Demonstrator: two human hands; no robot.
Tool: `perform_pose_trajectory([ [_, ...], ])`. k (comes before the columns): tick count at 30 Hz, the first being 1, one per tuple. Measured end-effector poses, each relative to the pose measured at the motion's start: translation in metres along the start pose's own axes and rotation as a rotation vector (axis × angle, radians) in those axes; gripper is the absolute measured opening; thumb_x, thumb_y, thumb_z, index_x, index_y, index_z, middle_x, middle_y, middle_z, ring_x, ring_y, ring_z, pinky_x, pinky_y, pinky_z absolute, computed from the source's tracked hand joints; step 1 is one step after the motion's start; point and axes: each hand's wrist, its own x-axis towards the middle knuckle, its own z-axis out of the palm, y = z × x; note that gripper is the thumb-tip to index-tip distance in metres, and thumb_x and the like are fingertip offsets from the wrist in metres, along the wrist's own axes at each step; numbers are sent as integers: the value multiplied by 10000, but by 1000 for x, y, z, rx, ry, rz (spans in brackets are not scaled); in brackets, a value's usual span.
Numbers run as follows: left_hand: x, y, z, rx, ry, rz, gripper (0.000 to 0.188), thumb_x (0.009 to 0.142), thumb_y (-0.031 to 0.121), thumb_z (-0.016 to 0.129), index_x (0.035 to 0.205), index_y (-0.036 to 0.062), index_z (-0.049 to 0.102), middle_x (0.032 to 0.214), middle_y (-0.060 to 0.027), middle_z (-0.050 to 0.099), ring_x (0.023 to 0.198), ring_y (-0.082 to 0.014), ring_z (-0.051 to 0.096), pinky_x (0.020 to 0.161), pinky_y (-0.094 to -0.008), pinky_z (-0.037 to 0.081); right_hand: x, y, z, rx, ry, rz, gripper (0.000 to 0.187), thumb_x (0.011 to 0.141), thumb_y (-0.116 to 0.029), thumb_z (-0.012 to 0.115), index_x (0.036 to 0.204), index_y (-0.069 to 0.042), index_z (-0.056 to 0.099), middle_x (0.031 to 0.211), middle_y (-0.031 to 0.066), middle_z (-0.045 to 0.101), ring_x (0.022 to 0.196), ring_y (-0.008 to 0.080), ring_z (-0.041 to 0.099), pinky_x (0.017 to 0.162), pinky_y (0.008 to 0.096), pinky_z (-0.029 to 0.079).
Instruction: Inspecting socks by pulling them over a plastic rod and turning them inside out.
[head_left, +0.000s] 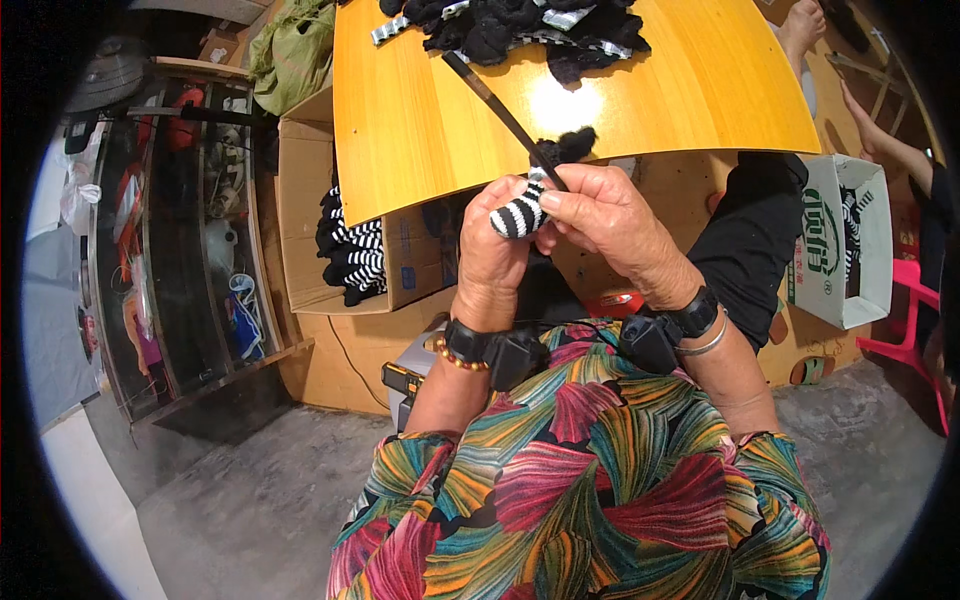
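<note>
Just over the near edge of the yellow table [690,105], both of my hands are closed on one small striped knit piece [516,217]. My left hand [490,240] grips its rounded black-and-white end; my right hand [615,215] pinches its side between thumb and fingers, where the lower end of a dark stick [500,112] also sits. Whether that end is inside the knit or only beside it, I cannot tell. A black fuzzy part [570,147] sticks out beyond my fingers, over the tabletop. If I press the stick too hard, I think its tip could stretch or snag the stitches. Its long upper length leans free toward the black pile [520,30], so a loose pinch might let it swing aside. And since the striped end is past the table edge, slackening both hands could drop it into my lap.
</note>
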Motion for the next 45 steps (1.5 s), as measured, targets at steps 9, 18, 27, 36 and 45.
perform_pose_trajectory([
  [9,-6,8,18,506,266,583,357,720,-38,522,1076,1,515,1020,-77,520,915,-140,526,799,-255,435,7,6,3,156,159,67,165,847,-183,545,744,-54,552,581,-39,483,425,7,371,358,152,268],
  [18,6,9,18,-245,3,284,519,785,203,645,1188,-17,404,1040,-181,570,1009,-316,546,850,-397,460,5,-3,9,307,17,175,120,870,-129,510,849,-18,549,606,0,494,394,25,347,367,157,290],
  [27,16,3,12,-111,110,309,251,885,260,487,955,21,512,892,-220,615,896,-310,594,821,-384,449,7,17,7,-301,115,-107,158,815,-132,546,781,16,588,600,-13,502,550,47,423,482,227,357],
  [36,18,48,-13,-378,381,202,267,898,300,459,964,44,492,852,-201,613,897,-394,576,799,-486,459,-12,-14,-29,-625,102,-174,252,840,-217,553,767,19,603,599,36,525,563,114,498,522,262,397],
  [45,18,48,-7,-451,410,156,271,887,288,487,984,35,498,879,-201,605,879,-394,580,788,-484,467,-17,-10,-31,-1173,230,-352,230,806,-232,586,720,-25,633,614,121,569,577,262,560,520,348,422],
])
